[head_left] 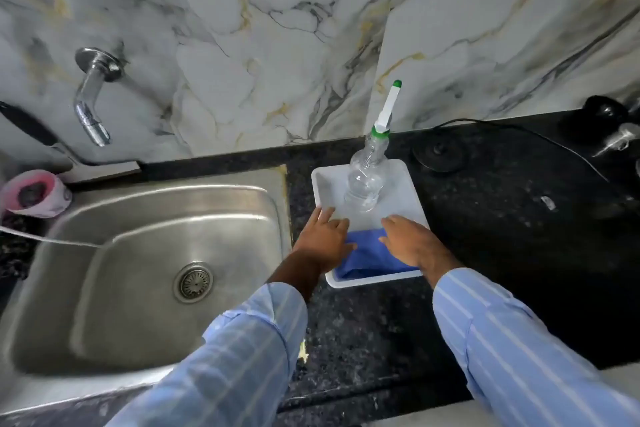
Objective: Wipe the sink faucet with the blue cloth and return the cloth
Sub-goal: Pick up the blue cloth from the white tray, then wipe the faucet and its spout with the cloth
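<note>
Both hands are down in the white tray point(322, 184) just right of the sink point(145, 253). Left hand point(323, 241) and right hand point(412, 243) lie flat on the blue cloth point(367, 260), fingers spread, maybe pressing it. A clear spray bottle point(367, 180) stands behind them in the tray. The faucet point(90, 97) sticks out of the marble wall above the sink.

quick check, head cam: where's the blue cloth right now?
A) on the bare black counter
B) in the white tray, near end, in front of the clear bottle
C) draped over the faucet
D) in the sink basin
B: the blue cloth lies in the near end of the white tray, in front of the clear bottle, with the left hand and right hand resting on it.
</note>
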Tool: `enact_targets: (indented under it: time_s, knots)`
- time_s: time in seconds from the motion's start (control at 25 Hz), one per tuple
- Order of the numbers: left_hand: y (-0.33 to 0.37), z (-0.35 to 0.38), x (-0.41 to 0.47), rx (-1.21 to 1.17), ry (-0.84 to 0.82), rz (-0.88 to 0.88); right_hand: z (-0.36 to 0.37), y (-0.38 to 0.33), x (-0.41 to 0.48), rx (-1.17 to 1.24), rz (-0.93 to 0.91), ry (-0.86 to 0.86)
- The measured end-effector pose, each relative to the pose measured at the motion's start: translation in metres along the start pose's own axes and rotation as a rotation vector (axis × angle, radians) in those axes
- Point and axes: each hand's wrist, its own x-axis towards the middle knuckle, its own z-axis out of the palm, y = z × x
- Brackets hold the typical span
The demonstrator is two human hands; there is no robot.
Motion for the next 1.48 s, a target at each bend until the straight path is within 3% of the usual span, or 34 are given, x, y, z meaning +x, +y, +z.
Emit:
enact_targets:
  time_s: [0.16, 0.28, 0.36, 0.56, 0.68, 0.8, 1.0, 1.48]
  knots:
    - [0.016, 0.019, 0.014, 0.244, -0.06, -0.039, 0.015, 0.011, 0.016, -0.106, 0.03, -0.008]
    - [0.021, 0.021, 0.015, 0.29, -0.053, -0.035, 0.017, 0.011, 0.019, -0.179, 0.015, 0.004]
    - [0.02, 0.016, 0.018, 0.206, -0.006, -0.02, 0.01, 0.011, 0.016, -0.169, 0.021, -0.014]
    - [0.01, -0.021, 0.009, -0.279, 0.064, -0.107, -0.026, 0.0, 0.004, -0.127, 0.038, -0.066]
    - [-0.007, -0.058, 0.0, -0.334, 0.105, -0.091, -0.059, -0.019, -0.003, -0.043, 0.074, -0.048]
    - [-0.034, -0.098, -0.017, -0.328, 0.191, -0.084, -0.094, -0.048, -0.013, 0.006, 0.045, 0.034]
    - [-0.098, -0.174, -0.058, -0.519, 0.405, -0.157, -0.162, -0.099, -0.023, 0.001, -0.075, 0.204]
    - [-0.278, -0.318, -0.145, -0.586, 0.862, -0.392, -0.32, -0.287, 0.007, 0.32, -0.398, 0.582]
